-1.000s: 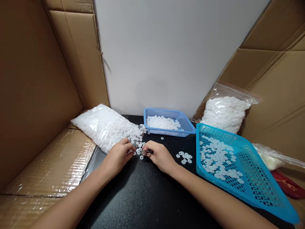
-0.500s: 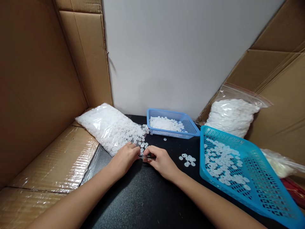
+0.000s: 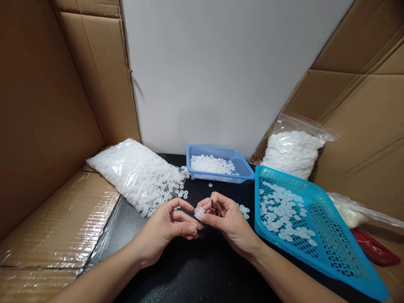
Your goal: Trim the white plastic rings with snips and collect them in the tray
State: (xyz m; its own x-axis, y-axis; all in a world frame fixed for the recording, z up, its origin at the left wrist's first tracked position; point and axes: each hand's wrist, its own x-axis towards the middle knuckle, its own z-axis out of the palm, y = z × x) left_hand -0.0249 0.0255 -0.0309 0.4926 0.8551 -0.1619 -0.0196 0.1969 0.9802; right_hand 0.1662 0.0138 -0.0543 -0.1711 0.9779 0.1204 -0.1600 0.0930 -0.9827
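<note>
My right hand [image 3: 225,219] pinches a short stack of small white plastic rings [image 3: 200,213] between thumb and fingertips. The same hand also has a small dark metal tool [image 3: 215,206] tucked among its fingers; its kind is mostly hidden. My left hand [image 3: 176,225] is open beside the stack, its fingers apart and curved, with the index fingertip close to the rings. Beyond it, a clear plastic bag [image 3: 135,172] full of the same rings lies with loose ones spilling at its mouth. A small pile of rings [image 3: 244,209] is partly hidden behind my right hand.
A blue basket [image 3: 221,177] holding rings stands at the back; one loose ring [image 3: 210,185] lies before it. To the right is a larger turquoise basket [image 3: 328,263] with rings. Behind it are a stuffed zip bag [image 3: 290,151] and a red packet [image 3: 374,248]. Cardboard walls [image 3: 94,80] flank the table.
Both hands have lifted off the table and come nearer. My left hand has opened away from my right, and the ring stack now shows in my right fingertips. The view has shifted slightly.
</note>
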